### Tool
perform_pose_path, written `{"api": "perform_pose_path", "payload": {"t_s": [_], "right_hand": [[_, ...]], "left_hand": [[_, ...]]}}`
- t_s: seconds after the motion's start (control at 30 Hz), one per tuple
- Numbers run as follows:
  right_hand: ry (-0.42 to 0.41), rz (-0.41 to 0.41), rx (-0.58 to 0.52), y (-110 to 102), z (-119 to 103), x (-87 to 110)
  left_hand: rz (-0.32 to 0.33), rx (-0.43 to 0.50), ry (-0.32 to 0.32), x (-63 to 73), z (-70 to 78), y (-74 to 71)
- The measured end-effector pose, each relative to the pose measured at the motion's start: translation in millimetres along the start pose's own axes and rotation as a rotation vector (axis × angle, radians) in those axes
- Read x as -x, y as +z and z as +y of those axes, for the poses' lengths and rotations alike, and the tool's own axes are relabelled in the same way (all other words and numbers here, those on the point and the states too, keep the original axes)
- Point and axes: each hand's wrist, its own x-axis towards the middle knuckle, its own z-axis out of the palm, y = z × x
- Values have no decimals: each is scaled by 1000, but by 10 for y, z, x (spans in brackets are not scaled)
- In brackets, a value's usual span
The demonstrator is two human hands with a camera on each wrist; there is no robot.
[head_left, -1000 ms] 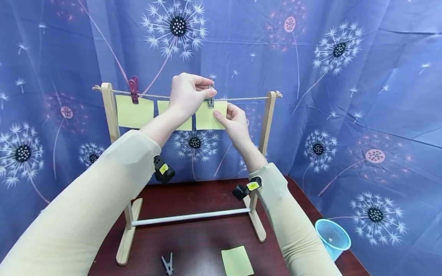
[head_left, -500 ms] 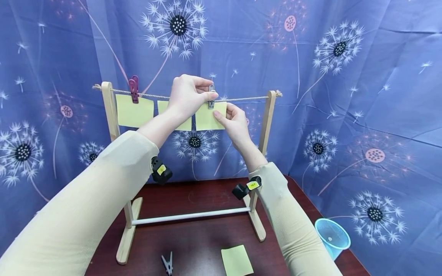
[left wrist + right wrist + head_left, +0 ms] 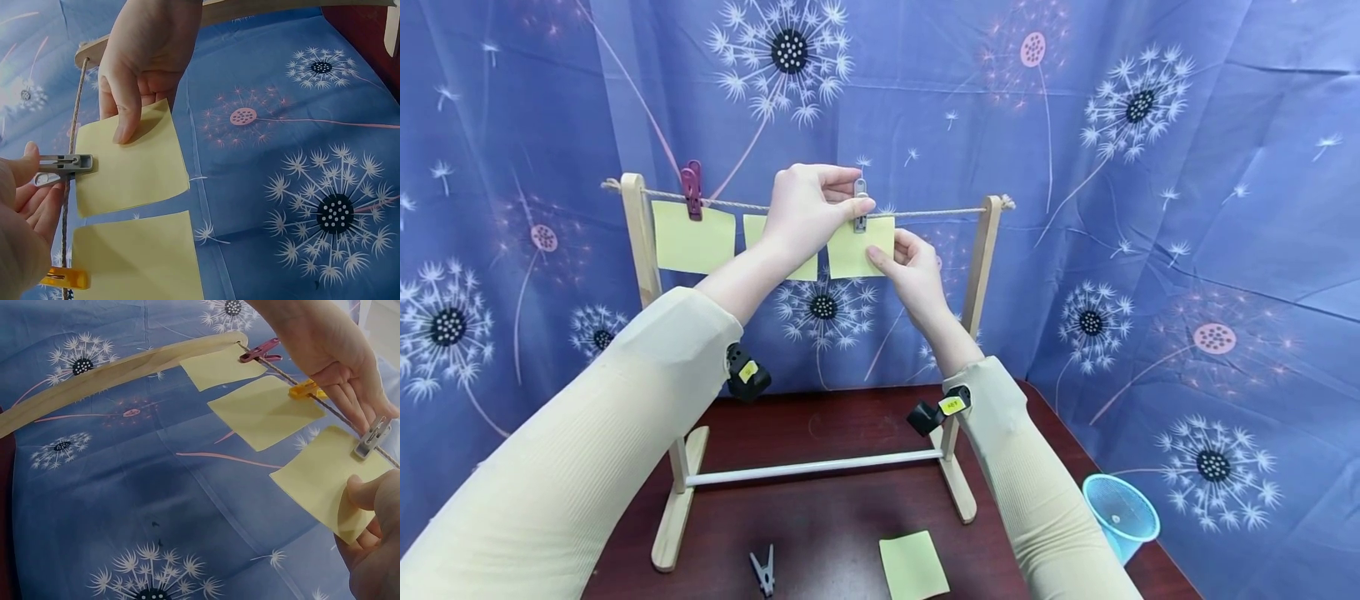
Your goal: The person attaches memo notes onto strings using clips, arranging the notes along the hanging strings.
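Observation:
My left hand (image 3: 805, 208) holds a grey clothespin (image 3: 861, 208) by its handles, thumb on one side and fingers on the other. The clothespin's tip sits over the rope (image 3: 76, 112) and the upper edge of a yellow paper sheet (image 3: 850, 254). My right hand (image 3: 917, 271) pinches that sheet at its right edge, thumb in front and fingers behind, bending the corner a little. To the left hang two more yellow sheets, one under a maroon clothespin (image 3: 692, 192), the other under an orange clothespin (image 3: 306, 390). My left forearm partly covers the middle sheet in the head view.
A wooden frame (image 3: 987, 258) carries the rope, with a white bar (image 3: 812, 468) low between its legs. On the dark red table lie another grey clothespin (image 3: 763, 571) and a yellow sheet (image 3: 914, 567). A blue mesh basket (image 3: 1122, 510) stands at the right edge, before a dandelion-print curtain.

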Motion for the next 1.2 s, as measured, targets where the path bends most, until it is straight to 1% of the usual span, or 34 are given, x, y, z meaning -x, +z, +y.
{"api": "perform_pose_path", "payload": {"t_s": [0.23,0.4,0.53,0.63,0.7,0.8,0.9,1.0,1.1,1.2], "right_hand": [[11,11,2,-16,42,24],[22,17,9,-38,118,54],[33,35,13,-61,191,83],[41,39,7,-75,235,118],[53,33,4,-83,260,145],[74,19,-2,-92,293,189],[80,16,7,-105,324,241],[68,8,8,-114,358,297],[53,-10,1,-124,426,358],[52,-24,-3,-137,526,434]], "left_hand": [[5,10,9,34,-3,-4],[6,49,9,58,-16,-10],[2,73,-3,80,-35,-10],[14,91,6,114,-67,-10],[33,112,29,149,-92,-11],[64,132,81,199,-145,-14],[69,153,134,255,-206,-1],[50,187,171,314,-291,14],[12,226,188,390,-403,29],[-39,259,177,485,-525,48]]}}
